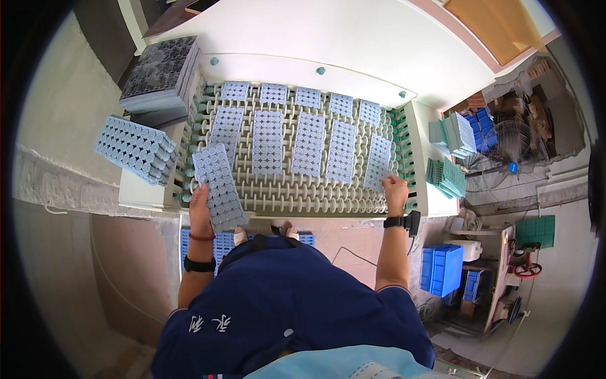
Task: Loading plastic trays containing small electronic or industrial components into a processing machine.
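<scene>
My left hand (199, 211) grips the left edge of a pale blue circuit board panel (218, 188) made of rows of joined round discs. This panel is tilted above the near left corner of the roller conveyor (284, 196) and partly covers another panel (226, 129) lying there. At the conveyor's right side, my right hand (395, 189) is closed, its fingertips at the near end of the rightmost panel (377, 161). Between the hands, three similar panels (308, 145) lie lengthwise on the rollers. A farther row of panels (308, 97) is partly hidden under the white machine cover.
Left of the conveyor are a stack of disc panels (136, 146) and a taller dark-topped stack (158, 72). Green racks (445, 178) stand on the right ledge, near a large fan (505, 158). Blue crates (441, 268) are at lower right; a blue pallet (221, 243) lies below.
</scene>
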`<action>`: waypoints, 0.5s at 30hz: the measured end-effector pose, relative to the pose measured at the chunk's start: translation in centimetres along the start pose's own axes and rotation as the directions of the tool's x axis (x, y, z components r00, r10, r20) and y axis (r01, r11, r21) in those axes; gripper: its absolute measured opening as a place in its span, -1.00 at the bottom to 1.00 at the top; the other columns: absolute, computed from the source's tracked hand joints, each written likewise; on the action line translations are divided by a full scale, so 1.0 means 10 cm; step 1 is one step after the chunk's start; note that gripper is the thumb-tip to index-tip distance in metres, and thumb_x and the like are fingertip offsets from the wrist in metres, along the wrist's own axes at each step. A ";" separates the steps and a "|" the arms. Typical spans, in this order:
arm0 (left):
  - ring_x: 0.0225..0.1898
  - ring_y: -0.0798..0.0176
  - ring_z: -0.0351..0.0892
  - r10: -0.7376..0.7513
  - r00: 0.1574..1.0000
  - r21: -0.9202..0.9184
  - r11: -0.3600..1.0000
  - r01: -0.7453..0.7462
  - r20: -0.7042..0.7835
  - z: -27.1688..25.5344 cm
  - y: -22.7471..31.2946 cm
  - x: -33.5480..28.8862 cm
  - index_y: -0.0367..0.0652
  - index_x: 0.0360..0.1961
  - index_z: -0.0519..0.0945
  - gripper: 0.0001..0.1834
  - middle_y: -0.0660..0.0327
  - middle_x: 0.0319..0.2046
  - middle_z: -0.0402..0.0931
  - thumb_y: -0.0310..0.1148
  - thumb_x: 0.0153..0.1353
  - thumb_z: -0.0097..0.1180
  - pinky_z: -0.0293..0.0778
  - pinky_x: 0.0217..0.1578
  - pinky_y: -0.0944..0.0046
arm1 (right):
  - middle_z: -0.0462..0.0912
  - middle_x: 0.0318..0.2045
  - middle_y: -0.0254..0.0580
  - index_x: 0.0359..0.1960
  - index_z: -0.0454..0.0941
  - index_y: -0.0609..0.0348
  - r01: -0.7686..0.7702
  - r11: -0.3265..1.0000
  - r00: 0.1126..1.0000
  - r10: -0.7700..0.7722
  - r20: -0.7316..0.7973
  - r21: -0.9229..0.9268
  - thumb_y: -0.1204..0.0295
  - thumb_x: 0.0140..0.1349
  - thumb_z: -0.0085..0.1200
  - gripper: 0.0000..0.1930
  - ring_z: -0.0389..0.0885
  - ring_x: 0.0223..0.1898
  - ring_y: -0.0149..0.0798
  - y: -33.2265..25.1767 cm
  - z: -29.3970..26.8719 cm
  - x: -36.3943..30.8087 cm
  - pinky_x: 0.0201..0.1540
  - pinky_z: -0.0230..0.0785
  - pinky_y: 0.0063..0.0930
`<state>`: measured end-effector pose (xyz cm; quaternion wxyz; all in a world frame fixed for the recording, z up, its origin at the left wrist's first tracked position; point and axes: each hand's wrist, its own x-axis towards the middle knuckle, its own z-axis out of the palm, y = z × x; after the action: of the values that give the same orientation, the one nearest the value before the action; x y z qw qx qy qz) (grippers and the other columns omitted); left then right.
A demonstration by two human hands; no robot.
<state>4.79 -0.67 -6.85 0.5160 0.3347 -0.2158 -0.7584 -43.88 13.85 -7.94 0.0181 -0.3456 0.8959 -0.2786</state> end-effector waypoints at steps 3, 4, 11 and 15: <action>-0.21 0.20 0.56 -0.025 1.000 -0.024 0.999 0.024 -0.011 0.03 0.00 -0.02 -0.28 -0.02 0.39 -0.66 0.12 -0.15 0.51 -0.27 0.31 -0.18 0.50 -0.19 0.23 | 0.54 -0.21 0.02 -0.21 0.57 0.12 0.163 0.967 0.960 -0.201 -0.196 -0.194 0.38 -0.13 0.28 -0.63 0.53 -0.23 -0.02 -0.19 0.18 -0.09 -0.19 0.41 -0.31; -0.21 0.20 0.56 -0.020 1.000 -0.017 1.000 0.020 -0.018 -0.03 -0.01 -0.03 -0.28 -0.02 0.39 -0.66 0.12 -0.15 0.51 -0.27 0.31 -0.18 0.50 -0.19 0.23 | 0.53 -0.21 0.01 -0.21 0.57 0.14 0.231 0.967 0.950 -0.248 -0.189 -0.107 0.38 -0.11 0.27 -0.64 0.52 -0.21 -0.03 -0.44 0.23 -0.15 -0.17 0.39 -0.31; -0.03 0.14 0.46 -0.112 0.987 -0.066 0.991 0.120 0.118 -0.03 0.03 -0.09 -0.36 0.07 0.32 -0.57 0.05 -0.04 0.44 -0.25 0.32 -0.27 0.35 0.00 0.20 | 0.51 -0.08 -0.02 -0.14 0.52 0.14 0.661 0.746 0.747 -0.665 0.029 0.084 0.33 -0.01 0.20 -0.63 0.44 0.00 -0.02 -1.77 0.73 -0.58 0.00 0.29 -0.24; -0.02 0.15 0.45 -0.090 0.980 -0.072 0.992 0.104 0.178 -0.11 0.08 -0.17 -0.37 0.09 0.30 -0.56 0.05 -0.02 0.43 -0.26 0.32 -0.26 0.32 0.03 0.21 | 0.48 -0.02 -0.07 -0.09 0.49 0.13 0.701 0.713 0.698 -0.695 0.176 0.034 0.29 0.03 0.14 -0.61 0.34 0.11 -0.03 -1.78 0.87 -0.60 0.11 0.16 -0.19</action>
<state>6.50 0.65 -6.61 0.4705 0.2562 -0.2127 -0.8172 -26.55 2.58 -7.18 -0.0160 -0.6825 0.6977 -0.2172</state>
